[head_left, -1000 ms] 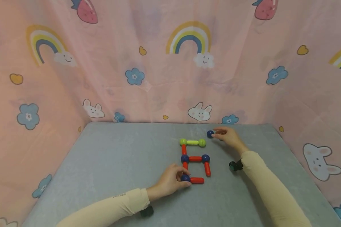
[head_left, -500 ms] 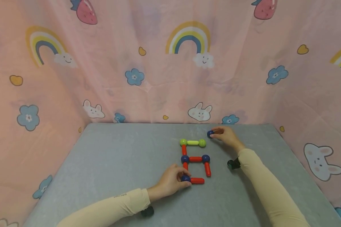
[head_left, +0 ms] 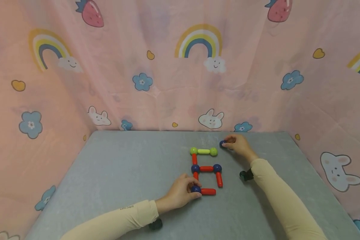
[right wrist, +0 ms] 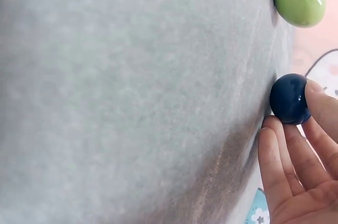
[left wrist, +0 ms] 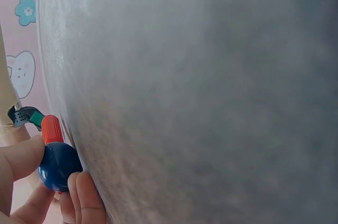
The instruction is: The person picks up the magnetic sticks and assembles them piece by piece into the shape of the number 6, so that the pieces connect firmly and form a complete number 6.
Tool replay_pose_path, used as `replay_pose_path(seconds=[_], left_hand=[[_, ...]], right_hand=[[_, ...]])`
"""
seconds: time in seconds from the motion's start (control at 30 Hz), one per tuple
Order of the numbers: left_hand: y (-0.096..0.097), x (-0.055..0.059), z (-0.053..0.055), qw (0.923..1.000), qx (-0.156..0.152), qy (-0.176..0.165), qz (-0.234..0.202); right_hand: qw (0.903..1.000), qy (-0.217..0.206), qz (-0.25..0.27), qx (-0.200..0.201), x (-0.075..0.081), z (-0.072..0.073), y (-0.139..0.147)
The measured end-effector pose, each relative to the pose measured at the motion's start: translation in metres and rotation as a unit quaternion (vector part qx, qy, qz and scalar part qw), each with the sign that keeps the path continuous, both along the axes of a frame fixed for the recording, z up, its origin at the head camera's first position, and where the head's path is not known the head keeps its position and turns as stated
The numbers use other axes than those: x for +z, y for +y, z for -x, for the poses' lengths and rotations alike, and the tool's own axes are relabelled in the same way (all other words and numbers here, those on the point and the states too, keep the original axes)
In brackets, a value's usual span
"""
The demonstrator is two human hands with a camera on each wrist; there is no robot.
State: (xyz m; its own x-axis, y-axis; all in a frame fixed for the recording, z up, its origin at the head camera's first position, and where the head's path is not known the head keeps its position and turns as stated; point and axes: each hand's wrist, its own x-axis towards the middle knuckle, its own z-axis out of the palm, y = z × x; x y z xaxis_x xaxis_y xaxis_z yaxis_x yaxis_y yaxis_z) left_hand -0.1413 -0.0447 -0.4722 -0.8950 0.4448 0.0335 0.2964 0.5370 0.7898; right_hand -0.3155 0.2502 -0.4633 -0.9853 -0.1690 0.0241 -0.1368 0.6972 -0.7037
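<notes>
My left hand (head_left: 181, 190) grips a blue ball (left wrist: 59, 166) at the near left corner of a figure of rods and balls; a red rod (head_left: 208, 191) extends right from it. At the far right, my right hand (head_left: 240, 145) pinches a loose blue ball (right wrist: 290, 99) between thumb and fingers, close over the table. Left of that ball lies the figure's far end, a light green rod (head_left: 203, 151) with a green ball (head_left: 213, 151) at its tip. Two more blue balls joined by a red rod (head_left: 206, 168) form the middle bar. Another red rod (head_left: 219, 179) points toward me from its right end.
Everything lies on a grey tabletop (head_left: 123, 166). A pink printed curtain (head_left: 168, 83) encloses its back and sides. A dark wrist camera (head_left: 246, 175) hangs under the right sleeve, another dark camera (head_left: 155, 224) under the left.
My right hand has moved slightly left and its blue ball slightly nearer to me, with the fingers closer around it. The left hand stays on its ball.
</notes>
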Motion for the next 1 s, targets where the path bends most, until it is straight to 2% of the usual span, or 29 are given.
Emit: replay_pose_path(seconds=[0.47, 1.0], left_hand=[[-0.001, -0.001, 0.0, 1.0, -0.005, 0.006, 0.0], [0.0, 0.002, -0.001, 0.9999, -0.003, 0.005, 0.013]], right_hand=[[0.9998, 0.003, 0.02, 0.005, 0.001, -0.02, 0.008], [0.999, -0.029, 0.035, 0.002, 0.003, -0.071, 0.018]])
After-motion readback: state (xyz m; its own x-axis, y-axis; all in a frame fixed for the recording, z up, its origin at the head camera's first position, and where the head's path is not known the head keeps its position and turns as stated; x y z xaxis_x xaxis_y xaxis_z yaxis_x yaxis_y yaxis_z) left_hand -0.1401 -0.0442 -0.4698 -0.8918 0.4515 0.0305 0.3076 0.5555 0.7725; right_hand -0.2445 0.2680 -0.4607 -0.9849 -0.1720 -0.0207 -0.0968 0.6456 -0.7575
